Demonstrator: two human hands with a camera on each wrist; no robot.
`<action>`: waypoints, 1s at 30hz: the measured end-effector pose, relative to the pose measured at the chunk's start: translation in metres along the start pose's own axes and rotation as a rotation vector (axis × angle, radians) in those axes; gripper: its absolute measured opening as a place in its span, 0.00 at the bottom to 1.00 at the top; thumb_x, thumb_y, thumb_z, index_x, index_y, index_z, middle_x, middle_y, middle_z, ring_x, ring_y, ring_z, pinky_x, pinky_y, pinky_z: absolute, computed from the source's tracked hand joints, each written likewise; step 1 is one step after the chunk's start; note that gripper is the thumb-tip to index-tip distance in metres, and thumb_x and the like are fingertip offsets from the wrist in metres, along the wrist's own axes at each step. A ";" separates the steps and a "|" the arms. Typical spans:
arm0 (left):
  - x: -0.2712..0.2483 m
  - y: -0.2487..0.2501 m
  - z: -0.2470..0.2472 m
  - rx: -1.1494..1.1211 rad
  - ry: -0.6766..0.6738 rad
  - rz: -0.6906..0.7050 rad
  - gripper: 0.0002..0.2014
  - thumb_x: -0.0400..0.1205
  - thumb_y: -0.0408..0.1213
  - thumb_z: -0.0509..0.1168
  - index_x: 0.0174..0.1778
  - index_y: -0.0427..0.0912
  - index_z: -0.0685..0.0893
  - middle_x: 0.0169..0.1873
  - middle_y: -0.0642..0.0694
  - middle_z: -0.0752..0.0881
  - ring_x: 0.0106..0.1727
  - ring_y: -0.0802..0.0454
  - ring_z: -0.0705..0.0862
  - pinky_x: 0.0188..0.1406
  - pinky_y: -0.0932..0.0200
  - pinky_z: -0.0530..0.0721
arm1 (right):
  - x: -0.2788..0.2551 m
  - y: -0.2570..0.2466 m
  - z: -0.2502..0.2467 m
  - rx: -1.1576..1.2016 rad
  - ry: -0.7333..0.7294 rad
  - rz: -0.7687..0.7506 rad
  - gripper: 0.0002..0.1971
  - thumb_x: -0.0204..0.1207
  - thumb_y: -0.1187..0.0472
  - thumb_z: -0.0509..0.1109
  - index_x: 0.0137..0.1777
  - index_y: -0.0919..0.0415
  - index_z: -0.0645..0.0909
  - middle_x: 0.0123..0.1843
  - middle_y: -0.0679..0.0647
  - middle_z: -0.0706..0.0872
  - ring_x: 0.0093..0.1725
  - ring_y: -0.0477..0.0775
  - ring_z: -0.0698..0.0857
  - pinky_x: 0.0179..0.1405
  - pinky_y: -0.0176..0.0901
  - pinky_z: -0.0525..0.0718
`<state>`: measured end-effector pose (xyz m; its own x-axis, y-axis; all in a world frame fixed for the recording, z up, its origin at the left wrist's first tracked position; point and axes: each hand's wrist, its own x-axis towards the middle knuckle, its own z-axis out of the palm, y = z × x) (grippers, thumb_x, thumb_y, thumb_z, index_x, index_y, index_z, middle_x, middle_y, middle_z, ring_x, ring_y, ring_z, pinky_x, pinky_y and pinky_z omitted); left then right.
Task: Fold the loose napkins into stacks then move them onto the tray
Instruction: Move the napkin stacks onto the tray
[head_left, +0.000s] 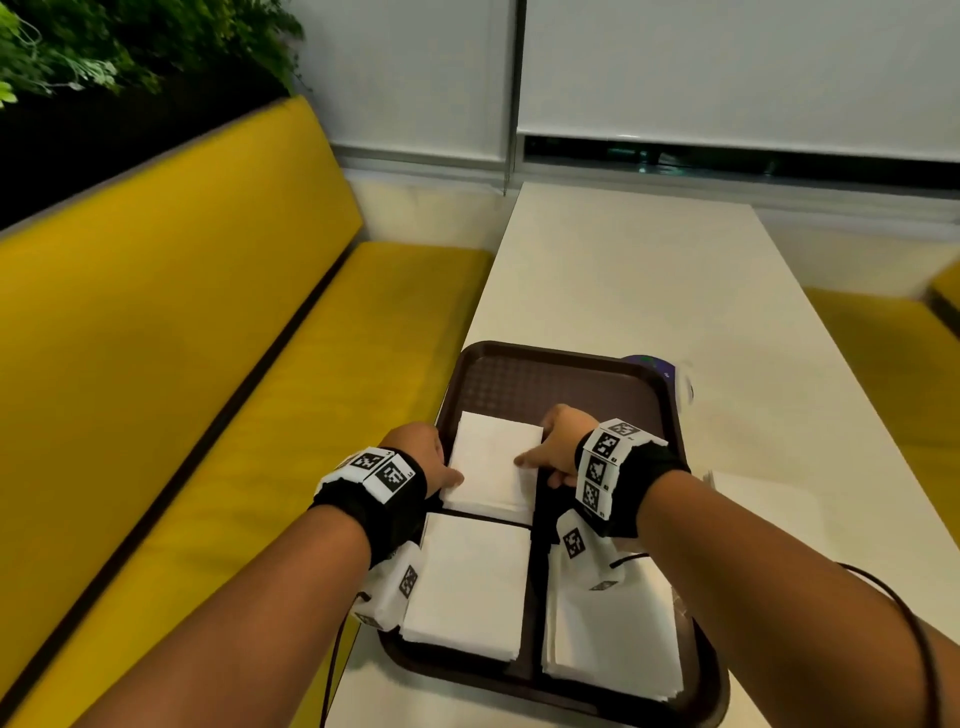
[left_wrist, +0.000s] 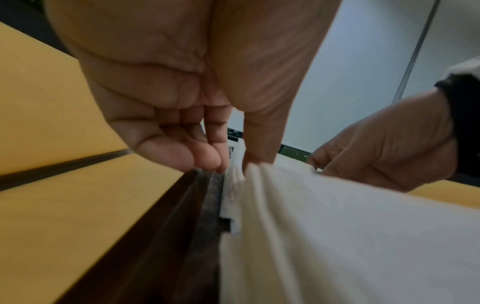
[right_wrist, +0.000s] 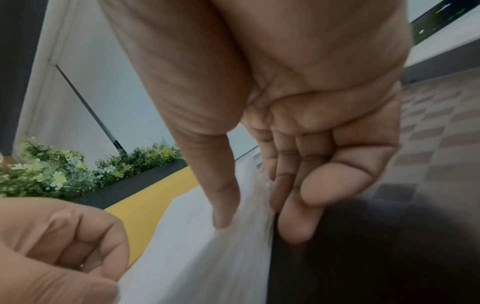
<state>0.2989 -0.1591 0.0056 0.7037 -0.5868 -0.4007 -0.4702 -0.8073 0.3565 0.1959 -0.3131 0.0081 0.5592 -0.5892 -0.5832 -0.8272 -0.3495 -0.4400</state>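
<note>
A dark brown tray (head_left: 571, 354) lies on the white table and holds three white folded napkin stacks. Both hands grip the far left stack (head_left: 493, 462). My left hand (head_left: 434, 462) pinches its left edge, thumb on top and fingers curled down the side, as the left wrist view shows (left_wrist: 231, 164). My right hand (head_left: 553, 452) holds the right edge the same way (right_wrist: 257, 222). The stack (left_wrist: 337, 226) (right_wrist: 194, 246) sits low over the tray floor (right_wrist: 363, 257). Two more stacks lie at the near left (head_left: 467, 582) and near right (head_left: 613, 639).
A loose white napkin (head_left: 769, 501) lies on the table right of the tray. A purple object (head_left: 649, 364) peeks out behind the tray's far right corner. Yellow benches (head_left: 208, 364) flank the table, and a planter with greenery (head_left: 78, 52) tops the left backrest.
</note>
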 end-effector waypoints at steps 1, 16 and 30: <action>-0.003 0.001 -0.002 0.006 0.010 -0.001 0.12 0.78 0.46 0.73 0.42 0.44 0.78 0.42 0.46 0.83 0.50 0.46 0.84 0.48 0.55 0.81 | -0.005 0.001 -0.005 0.014 0.001 -0.009 0.25 0.71 0.51 0.80 0.60 0.62 0.75 0.46 0.59 0.88 0.38 0.59 0.89 0.36 0.49 0.87; -0.046 0.156 0.030 0.010 0.124 0.397 0.10 0.82 0.48 0.67 0.46 0.45 0.80 0.47 0.46 0.86 0.51 0.47 0.84 0.45 0.56 0.78 | -0.055 0.142 -0.146 0.014 0.259 -0.052 0.10 0.76 0.58 0.75 0.54 0.62 0.86 0.43 0.55 0.88 0.39 0.52 0.86 0.41 0.44 0.86; -0.054 0.223 0.107 0.020 0.027 0.398 0.10 0.81 0.48 0.67 0.50 0.45 0.80 0.51 0.47 0.83 0.52 0.49 0.83 0.50 0.55 0.82 | -0.048 0.231 -0.109 -0.377 0.048 -0.027 0.44 0.68 0.44 0.81 0.81 0.55 0.66 0.79 0.53 0.73 0.77 0.57 0.72 0.75 0.49 0.70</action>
<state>0.0989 -0.3140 0.0160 0.4779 -0.8525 -0.2119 -0.7189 -0.5182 0.4633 -0.0278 -0.4455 0.0090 0.5853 -0.6065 -0.5382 -0.7795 -0.6036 -0.1675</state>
